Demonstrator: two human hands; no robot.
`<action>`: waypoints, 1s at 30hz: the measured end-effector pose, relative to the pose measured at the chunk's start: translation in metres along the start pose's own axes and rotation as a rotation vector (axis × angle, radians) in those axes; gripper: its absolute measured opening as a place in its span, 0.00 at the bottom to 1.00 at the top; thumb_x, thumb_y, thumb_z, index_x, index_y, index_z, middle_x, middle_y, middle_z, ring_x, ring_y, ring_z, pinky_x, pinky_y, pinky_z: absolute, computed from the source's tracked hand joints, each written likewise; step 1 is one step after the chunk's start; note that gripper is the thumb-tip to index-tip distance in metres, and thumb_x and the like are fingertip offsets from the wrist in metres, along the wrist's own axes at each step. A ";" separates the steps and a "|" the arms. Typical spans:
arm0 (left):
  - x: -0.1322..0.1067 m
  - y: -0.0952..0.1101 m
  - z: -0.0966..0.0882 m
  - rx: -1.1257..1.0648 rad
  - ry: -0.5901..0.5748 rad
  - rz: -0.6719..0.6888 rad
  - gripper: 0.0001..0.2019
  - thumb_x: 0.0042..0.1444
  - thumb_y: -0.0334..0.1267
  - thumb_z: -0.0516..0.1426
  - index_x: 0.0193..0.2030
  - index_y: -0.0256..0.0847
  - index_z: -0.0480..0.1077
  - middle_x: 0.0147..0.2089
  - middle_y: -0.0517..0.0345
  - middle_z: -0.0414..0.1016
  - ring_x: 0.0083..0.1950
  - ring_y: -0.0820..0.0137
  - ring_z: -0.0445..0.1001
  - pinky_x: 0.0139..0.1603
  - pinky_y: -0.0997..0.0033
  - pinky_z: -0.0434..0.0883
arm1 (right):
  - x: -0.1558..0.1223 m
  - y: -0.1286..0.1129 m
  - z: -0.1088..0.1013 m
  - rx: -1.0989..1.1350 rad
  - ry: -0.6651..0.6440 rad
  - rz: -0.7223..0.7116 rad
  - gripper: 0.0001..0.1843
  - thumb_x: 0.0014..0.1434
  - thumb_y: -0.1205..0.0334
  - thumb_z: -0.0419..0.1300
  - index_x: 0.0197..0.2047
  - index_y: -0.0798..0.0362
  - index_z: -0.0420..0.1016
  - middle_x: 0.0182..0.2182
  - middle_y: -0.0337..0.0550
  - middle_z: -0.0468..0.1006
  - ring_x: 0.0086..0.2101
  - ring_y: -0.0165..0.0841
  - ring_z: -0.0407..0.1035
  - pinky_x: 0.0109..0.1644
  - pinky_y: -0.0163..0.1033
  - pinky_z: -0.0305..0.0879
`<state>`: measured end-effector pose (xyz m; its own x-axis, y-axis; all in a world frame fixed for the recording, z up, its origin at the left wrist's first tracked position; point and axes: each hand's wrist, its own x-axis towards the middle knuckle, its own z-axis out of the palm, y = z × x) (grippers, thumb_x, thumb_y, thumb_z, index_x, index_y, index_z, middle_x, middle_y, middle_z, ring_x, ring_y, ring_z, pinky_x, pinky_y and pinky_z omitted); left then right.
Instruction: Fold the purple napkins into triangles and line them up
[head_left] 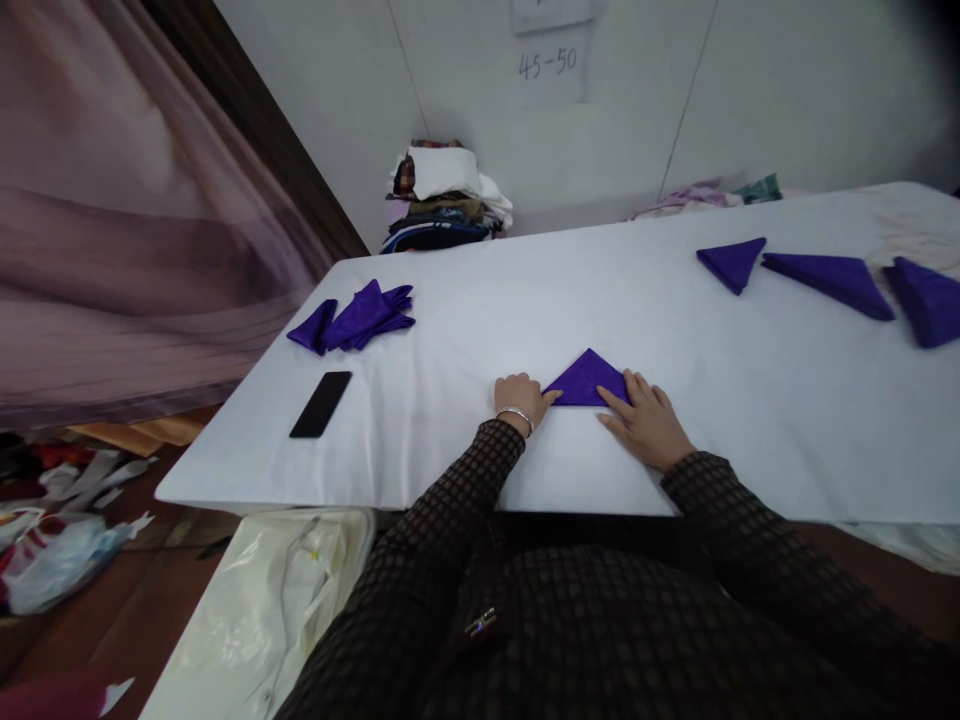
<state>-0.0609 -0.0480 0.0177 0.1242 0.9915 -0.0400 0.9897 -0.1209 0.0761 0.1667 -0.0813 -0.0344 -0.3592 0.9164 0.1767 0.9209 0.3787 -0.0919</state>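
Observation:
A purple cloth napkin [586,378] folded into a triangle lies on the white table [480,300] in front of me. My left hand [522,398], with a bracelet at the wrist, is curled and pinches the napkin's left corner. My right hand [646,420] rests flat with fingers stretched out, its fingertips pressing the napkin's right corner.
A loose pile of purple napkins [352,318] lies at the table's left, with a black phone [321,404] nearer the edge. Three folded purple triangles [829,275] sit at the right. Folded clothes [442,198] are stacked by the wall. Plastic bags [262,610] lie on the floor at left.

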 end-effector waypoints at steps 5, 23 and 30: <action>0.008 0.038 -0.005 -0.083 0.148 0.190 0.16 0.63 0.46 0.52 0.52 0.41 0.71 0.57 0.45 0.71 0.58 0.54 0.67 0.59 0.51 0.61 | 0.001 -0.002 0.000 0.003 0.005 0.008 0.27 0.67 0.46 0.45 0.65 0.44 0.63 0.69 0.49 0.50 0.65 0.50 0.47 0.62 0.58 0.50; -0.001 0.042 0.033 -0.107 -0.021 0.305 0.43 0.59 0.66 0.38 0.72 0.36 0.44 0.75 0.49 0.39 0.75 0.57 0.36 0.72 0.44 0.39 | -0.003 0.008 0.004 0.005 0.045 -0.065 0.28 0.66 0.49 0.48 0.67 0.44 0.60 0.70 0.49 0.45 0.64 0.55 0.49 0.59 0.63 0.54; -0.012 0.008 0.032 -0.098 -0.051 0.204 0.42 0.59 0.66 0.40 0.72 0.38 0.43 0.75 0.47 0.40 0.74 0.57 0.38 0.71 0.44 0.42 | -0.003 0.003 0.002 0.004 0.052 -0.043 0.28 0.67 0.47 0.45 0.65 0.47 0.63 0.69 0.53 0.50 0.64 0.52 0.50 0.61 0.60 0.53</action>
<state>-0.0525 -0.0626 -0.0126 0.3273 0.9428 -0.0635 0.9323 -0.3113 0.1842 0.1702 -0.0824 -0.0368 -0.3901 0.8912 0.2316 0.9041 0.4184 -0.0871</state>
